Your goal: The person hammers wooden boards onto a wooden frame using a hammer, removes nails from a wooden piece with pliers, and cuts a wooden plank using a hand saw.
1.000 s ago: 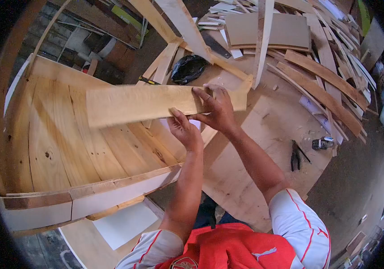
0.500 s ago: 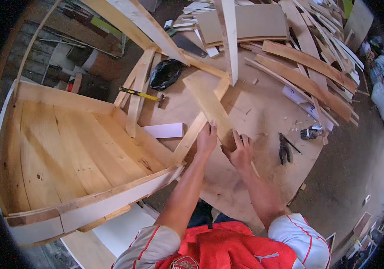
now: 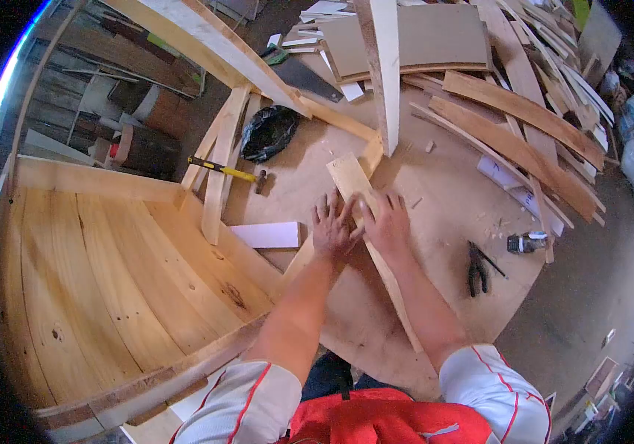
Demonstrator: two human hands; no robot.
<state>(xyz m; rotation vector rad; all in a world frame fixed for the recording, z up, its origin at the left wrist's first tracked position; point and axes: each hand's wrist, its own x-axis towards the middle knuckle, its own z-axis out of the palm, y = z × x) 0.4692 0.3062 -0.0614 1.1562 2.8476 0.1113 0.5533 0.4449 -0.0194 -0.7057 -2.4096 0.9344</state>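
Note:
A narrow wooden board (image 3: 349,175) lies slanting across the wooden frame over the plywood sheet (image 3: 376,325). On its left side, my left hand (image 3: 335,228) rests with fingers spread. My right hand (image 3: 389,224) lies over the board close beside it, fingers apart and bent at the tips. The hands nearly touch. Left of them are a white-faced block (image 3: 267,235) and a hammer (image 3: 234,172) with a yellow and black handle. Part of the board is hidden beneath my hands.
The slatted wooden piece (image 3: 110,274) fills the left. A black plastic bag (image 3: 269,133) sits beyond my hands. Pliers (image 3: 477,270) and a small jar (image 3: 526,242) are to the right. Wood strips (image 3: 520,122) are piled at the back right. An upright post (image 3: 388,74) stands ahead.
The board was held up horizontally, then turned and lowered onto the frame. My fingers have since spread over it, and the hands have come closer together.

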